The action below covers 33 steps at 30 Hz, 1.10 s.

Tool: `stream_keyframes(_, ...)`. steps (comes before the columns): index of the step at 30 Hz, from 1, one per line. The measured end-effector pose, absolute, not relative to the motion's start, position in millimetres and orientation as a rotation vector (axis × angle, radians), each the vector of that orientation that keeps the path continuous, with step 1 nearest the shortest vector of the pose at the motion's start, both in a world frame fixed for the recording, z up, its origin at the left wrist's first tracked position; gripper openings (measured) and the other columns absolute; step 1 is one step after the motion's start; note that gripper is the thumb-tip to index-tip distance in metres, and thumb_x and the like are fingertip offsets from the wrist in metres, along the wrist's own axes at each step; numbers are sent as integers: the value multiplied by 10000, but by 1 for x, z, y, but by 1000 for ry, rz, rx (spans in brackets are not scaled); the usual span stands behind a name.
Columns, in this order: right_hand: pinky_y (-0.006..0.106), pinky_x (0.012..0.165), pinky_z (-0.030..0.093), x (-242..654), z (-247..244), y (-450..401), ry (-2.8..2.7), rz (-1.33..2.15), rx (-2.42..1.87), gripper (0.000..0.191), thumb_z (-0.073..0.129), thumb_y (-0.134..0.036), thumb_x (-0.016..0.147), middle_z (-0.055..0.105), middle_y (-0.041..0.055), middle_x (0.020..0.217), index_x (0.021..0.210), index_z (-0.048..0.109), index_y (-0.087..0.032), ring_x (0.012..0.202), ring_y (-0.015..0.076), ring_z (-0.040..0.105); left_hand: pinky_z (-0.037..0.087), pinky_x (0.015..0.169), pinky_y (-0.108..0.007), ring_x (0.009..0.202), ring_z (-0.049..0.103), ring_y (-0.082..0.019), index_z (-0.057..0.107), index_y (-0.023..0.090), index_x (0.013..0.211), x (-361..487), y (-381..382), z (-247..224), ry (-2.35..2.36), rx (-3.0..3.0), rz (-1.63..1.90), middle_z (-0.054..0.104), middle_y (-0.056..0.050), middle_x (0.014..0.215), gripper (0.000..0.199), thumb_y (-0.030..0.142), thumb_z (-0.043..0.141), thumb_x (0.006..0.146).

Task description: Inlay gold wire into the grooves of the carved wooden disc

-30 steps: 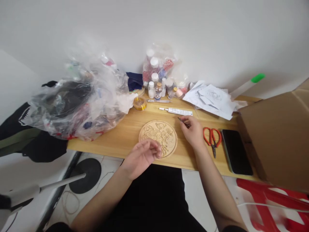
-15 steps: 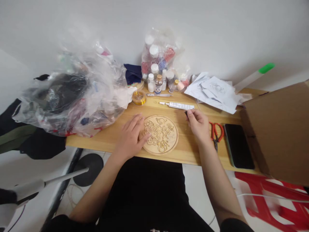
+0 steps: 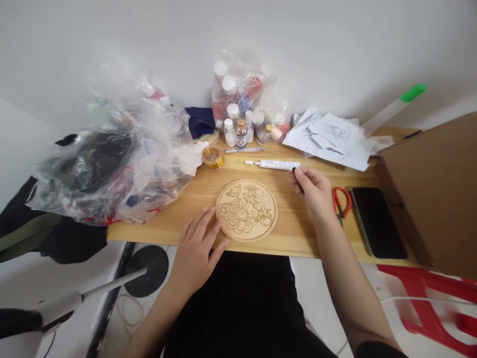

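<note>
A round wooden disc [image 3: 246,237] with a carved or drawn floral pattern lies flat near the table's front edge. Gold-coloured lines follow part of the pattern at its right side. My left hand [image 3: 199,248] is open beside the disc, its fingertips at the left rim and the thumb stretched toward the lower rim. To the right of the disc, my right hand [image 3: 315,191] is closed in a pinch on a slim black object [image 3: 299,186], mostly hidden by the fingers. Just beyond that hand lies a white glue-like tube [image 3: 278,164] with a narrow nozzle.
Orange-handled pliers [image 3: 342,201], a phone [image 3: 378,222] and a cardboard box [image 3: 432,184] are on the right. Behind stand several small bottles [image 3: 241,134], a spool of gold wire [image 3: 213,157], a pen [image 3: 244,149] and papers [image 3: 330,139]. Plastic bags [image 3: 122,159] crowd the left.
The disc has turned counterclockwise, so its large flower moved from left to bottom. My left hand slid down off its face toward the rim. My right hand keeps its pinch, slightly farther right.
</note>
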State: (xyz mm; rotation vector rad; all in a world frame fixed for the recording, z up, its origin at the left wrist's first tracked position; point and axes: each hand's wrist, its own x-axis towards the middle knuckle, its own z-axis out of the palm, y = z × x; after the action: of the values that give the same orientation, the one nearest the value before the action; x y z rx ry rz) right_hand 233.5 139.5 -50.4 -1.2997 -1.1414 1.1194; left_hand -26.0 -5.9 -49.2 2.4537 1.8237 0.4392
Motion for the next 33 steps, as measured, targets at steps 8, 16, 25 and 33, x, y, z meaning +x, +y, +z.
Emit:
stream_keyframes(8,186,386,228,237,-49,141,-1053,1194,-1188,281,688,-448,717,553,-31,613,815,627,-191,439,46,396,432,1009,-489,1293,433,-297,571,175,1192,-23,-14,-46,1733,2481,498,454,-146,1386,318,251,505,890)
stream_keyframes(16,194,381,247,235,-47,140,-1083,1216,-1223,286,652,-472,736,545,-51,576,835,586,-212,412,53,409,388,1044,-487,1332,392,-295,614,219,1167,-15,-19,-51,1601,2587,519,420,-142,1425,308,203,526,872)
stream_keyframes(25,204,368,168,235,-45,139,-1074,1254,-1184,293,684,-465,715,535,-46,520,767,574,-198,377,44,315,363,1038,-492,1352,361,-311,492,283,1328,-4,-27,-61,1589,2619,363,385,-133,1461,435,361,503,900)
stream_keyframes(33,224,363,154,235,-41,137,-1112,1258,-1221,460,673,-552,696,493,-32,468,568,387,-216,380,60,319,316,1025,-589,1375,274,-400,475,394,1326,-3,-27,-62,1671,2499,319,287,-109,1513,449,408,532,880)
